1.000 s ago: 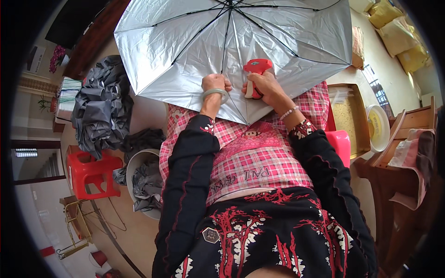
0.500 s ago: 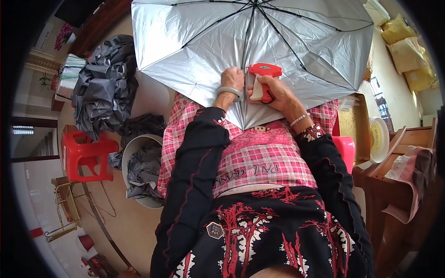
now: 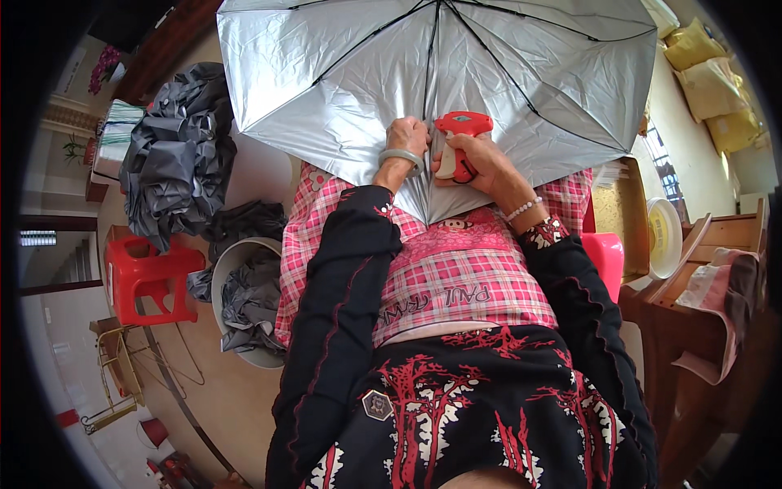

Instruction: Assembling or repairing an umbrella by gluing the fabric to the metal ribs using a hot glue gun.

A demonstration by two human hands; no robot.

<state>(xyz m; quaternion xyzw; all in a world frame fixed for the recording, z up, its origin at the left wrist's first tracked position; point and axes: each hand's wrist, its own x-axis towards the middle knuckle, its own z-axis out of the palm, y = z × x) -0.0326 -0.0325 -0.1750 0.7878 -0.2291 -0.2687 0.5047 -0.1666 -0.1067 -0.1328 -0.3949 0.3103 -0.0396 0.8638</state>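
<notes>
Spread open over my lap is an umbrella (image 3: 342,114), its silvery inside facing me and its thin black ribs meeting at the top edge. My left hand (image 3: 407,137), a pale bangle (image 3: 401,155) at its wrist, is closed on the silver cloth beside the middle rib. Right next to it, my right hand (image 3: 481,159) grips a red tagging gun (image 3: 463,123) with a white trigger, fingers wrapped round its handle. The gun's front end lies against the cloth close to my left fingertips. Whatever sits at its tip is too small to make out.
Dark grey folded cloth (image 3: 181,155) is heaped at the left, above a red plastic stool (image 3: 151,277). A pale bin (image 3: 218,301) beside my left arm holds more of it. To the right stand a cardboard box (image 3: 639,216), a white tub (image 3: 664,236) and a wooden chair (image 3: 668,326).
My right fingers have squeezed the white trigger in toward the tagging gun's handle. The umbrella has shifted slightly left in view. My left hand keeps its grip on the cloth.
</notes>
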